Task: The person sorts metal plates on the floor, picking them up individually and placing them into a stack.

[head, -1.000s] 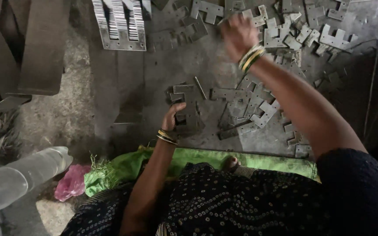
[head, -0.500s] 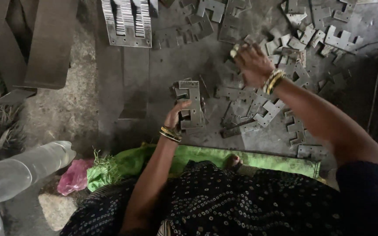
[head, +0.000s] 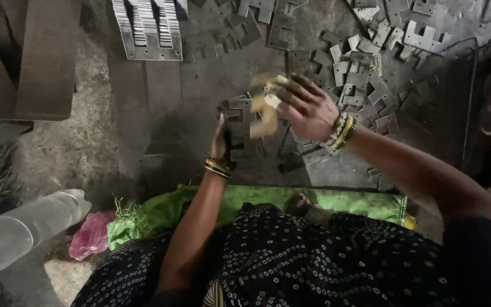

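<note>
Hands (head: pixel 308 108) closed on metal plates (head: pixel 265 111)

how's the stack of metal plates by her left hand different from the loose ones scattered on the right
The stack is gathered into one aligned pile that the left hand steadies; the scattered plates lie loose, pointing every way. The stack stands several layers high; the scattered plates lie mostly flat, some overlapping. The right hand carries a few blurred pieces between the two. Both are grey notched metal stampings on the same floor.
</note>
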